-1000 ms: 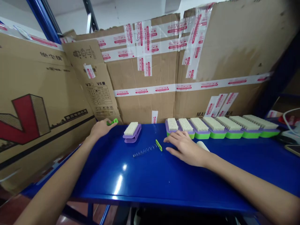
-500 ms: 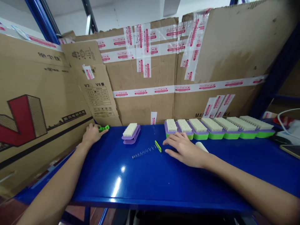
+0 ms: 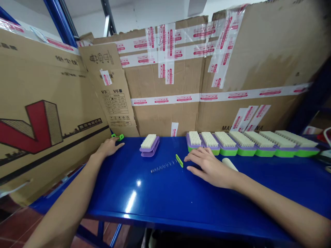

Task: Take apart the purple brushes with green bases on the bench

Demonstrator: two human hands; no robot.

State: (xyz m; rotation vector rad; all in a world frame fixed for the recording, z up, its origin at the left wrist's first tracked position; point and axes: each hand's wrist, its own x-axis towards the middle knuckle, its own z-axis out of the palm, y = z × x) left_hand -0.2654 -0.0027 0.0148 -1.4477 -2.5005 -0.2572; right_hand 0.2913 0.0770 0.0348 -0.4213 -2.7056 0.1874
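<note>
Bright green and pierced with holes, the plastic piece (image 3: 121, 136) lies on the table left of the frame's middle, a little below mid-height, in the corner where two cardboard walls meet. A second ago it was pinched between the left hand's (image 3: 107, 148) thumb and fingers; now it sits beyond the fingertips, with the thumb stretched apart from it. The index finger overlaps the piece, so I cannot tell whether it touches; the hand looks loosely open, its pinch given up. I judge from this that the piece has been set down and the left hand is all but free.

Just right of the piece, near the centre of the frame, stands a purple brush part (image 3: 149, 142) with pale bristles, its two purple layers gapped. Below and right of that, a thin metal spring (image 3: 163, 166) lies stretched along the blue table (image 3: 155, 196), its upper end close to a small green plate (image 3: 179, 161) that leans on edge.

The right hand (image 3: 210, 168) has stayed beside that plate, fingers apart and slightly curled, with nothing visible in its grasp. A white cylinder (image 3: 229, 164) lies partly behind its wrist. Farther out, right of centre, runs a row of bristled brushes (image 3: 247, 151) on green bases, and cardboard walls (image 3: 160, 120) rise behind everything.
</note>
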